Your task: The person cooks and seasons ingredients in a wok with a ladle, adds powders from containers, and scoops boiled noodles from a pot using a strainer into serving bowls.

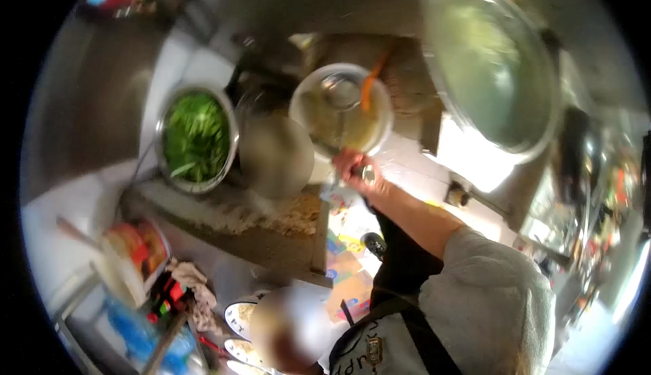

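My right hand point(359, 170) is closed around the handle of a metal ladle. The ladle's round bowl point(341, 91) is over a white-rimmed pot point(385, 125) of yellowish-brown liquid. An orange handle point(368, 90) leans in the same pot. At the bottom, a skin-toned blur point(295, 353), probably my left hand, is against a pale, round, bowl-like thing point(298, 317); motion smears its fingers. Beside that lie several patterned bowls point(239, 317) with pale food in them.
A large metal pot point(441, 90) of pale greenish liquid stands at the upper right. A metal basin of green leaves point(196, 134) sits to the left, next to a blurred round lid or pan point(277, 154). A tub of red food point(139, 246) and a crumpled cloth point(194, 287) are at lower left.
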`<state>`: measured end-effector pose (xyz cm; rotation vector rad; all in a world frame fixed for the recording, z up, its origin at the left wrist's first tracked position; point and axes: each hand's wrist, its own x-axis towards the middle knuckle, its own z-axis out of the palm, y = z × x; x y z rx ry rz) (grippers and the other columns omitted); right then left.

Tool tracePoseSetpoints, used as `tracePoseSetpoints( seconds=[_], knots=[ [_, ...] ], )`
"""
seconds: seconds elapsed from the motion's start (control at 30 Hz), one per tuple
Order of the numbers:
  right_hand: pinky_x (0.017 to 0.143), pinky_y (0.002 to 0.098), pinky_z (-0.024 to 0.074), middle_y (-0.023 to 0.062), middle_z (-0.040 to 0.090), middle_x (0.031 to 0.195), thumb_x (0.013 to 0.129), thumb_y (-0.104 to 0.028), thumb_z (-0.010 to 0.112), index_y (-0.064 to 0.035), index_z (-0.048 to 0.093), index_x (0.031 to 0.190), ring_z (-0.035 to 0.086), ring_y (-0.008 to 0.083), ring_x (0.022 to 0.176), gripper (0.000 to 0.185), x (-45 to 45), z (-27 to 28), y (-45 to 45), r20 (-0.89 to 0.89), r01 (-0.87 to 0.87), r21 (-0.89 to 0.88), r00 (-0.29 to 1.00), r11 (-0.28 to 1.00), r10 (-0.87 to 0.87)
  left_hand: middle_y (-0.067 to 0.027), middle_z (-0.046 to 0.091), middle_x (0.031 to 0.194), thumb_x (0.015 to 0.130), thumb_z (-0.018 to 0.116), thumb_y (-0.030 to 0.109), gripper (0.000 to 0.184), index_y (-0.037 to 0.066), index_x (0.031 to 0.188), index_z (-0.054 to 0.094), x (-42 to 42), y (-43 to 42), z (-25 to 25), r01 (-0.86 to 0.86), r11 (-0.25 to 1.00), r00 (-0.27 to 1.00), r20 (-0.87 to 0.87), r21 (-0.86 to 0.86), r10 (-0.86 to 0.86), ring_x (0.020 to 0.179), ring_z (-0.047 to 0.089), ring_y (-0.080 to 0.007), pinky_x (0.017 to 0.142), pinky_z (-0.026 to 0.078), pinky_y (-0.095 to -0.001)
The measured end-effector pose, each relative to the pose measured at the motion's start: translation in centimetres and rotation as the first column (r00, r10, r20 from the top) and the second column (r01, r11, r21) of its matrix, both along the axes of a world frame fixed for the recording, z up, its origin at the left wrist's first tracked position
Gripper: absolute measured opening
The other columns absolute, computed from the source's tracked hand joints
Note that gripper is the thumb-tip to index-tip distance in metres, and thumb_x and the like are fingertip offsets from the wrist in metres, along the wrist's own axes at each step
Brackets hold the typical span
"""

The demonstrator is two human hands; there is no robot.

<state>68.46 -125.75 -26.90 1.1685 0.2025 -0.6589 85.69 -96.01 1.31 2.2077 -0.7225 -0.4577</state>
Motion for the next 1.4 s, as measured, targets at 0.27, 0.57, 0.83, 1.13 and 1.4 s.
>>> tracePoseSetpoints(
  seconds=[0.27,0.57,0.83,1.13,1.4],
  knots=[
    [0.036,0.02,0.0454,0.0019,0.047,0.064,0.097,-0.016,0.041,0.0044,0.044,0.107,0.046,0.007,0.044,0.023,-15.1,26.3,14.5,-0.245,-0.492,-0.523,0.869,0.696,0.43,-0.0127,0.059,0.093,0.088,0.056,0.006,0.018,-0.005,0.103,0.057,-1.7,2.1,3.1,0.248,0.942,0.969,0.04,-0.225,-0.245,0.077,0.057,-0.0198,0.07,0.048,-0.0291],
    [0.036,0.0249,0.0494,0.0063,0.051,0.062,0.086,-0.009,0.053,0.0074,0.043,0.109,0.053,0.0133,0.044,0.03,-31.1,45.5,31.3,-0.956,-0.856,-0.292,0.254,0.427,-0.144,-0.0087,0.062,0.102,0.088,0.053,0.015,0.025,0.002,0.108,0.059,-5.8,2.9,8.6,0.586,0.81,0.808,-0.048,-0.03,-0.587,0.093,0.059,-0.0181,0.083,0.046,-0.0302],
    [0.041,0.0379,0.0427,0.0118,0.046,0.062,0.083,0.007,0.044,0.0071,0.045,0.08,0.046,0.0201,0.046,0.003,-32.9,32.3,10.5,-0.999,-0.553,-0.042,0.007,0.832,-0.046,-0.0171,0.06,0.101,0.086,0.062,0.012,0.023,-0.004,0.101,0.06,-6.6,7.8,4.9,0.654,0.731,0.755,0.222,-0.194,-0.617,0.089,0.059,-0.0269,0.077,0.05,-0.0356],
    [0.043,0.0235,0.0331,0.0006,0.037,0.057,0.088,-0.003,0.045,-0.0078,0.04,0.067,0.037,0.0107,0.048,0.021,-38.6,23.6,1.1,-0.901,-0.58,-0.428,0.338,0.693,-0.272,-0.0155,0.061,0.104,0.086,0.062,0.026,0.034,0.002,0.11,0.059,-13.3,9.6,1.2,0.572,0.819,0.79,0.237,0.048,-0.566,0.091,0.058,-0.0307,0.079,0.05,-0.0366],
    [0.035,0.0274,0.0362,0.0017,0.043,0.055,0.086,-0.007,0.057,-0.0033,0.049,0.095,0.04,0.0136,0.039,0.013,-43.1,25.2,19.4,-0.945,-0.671,-0.326,0.234,0.666,-0.226,-0.0102,0.064,0.088,0.085,0.056,0.003,0.023,0.0,0.108,0.056,-20.8,2.8,5.3,0.704,0.703,0.704,-0.025,-0.105,-0.709,0.07,0.061,-0.0182,0.067,0.049,-0.0286]
  ],
)
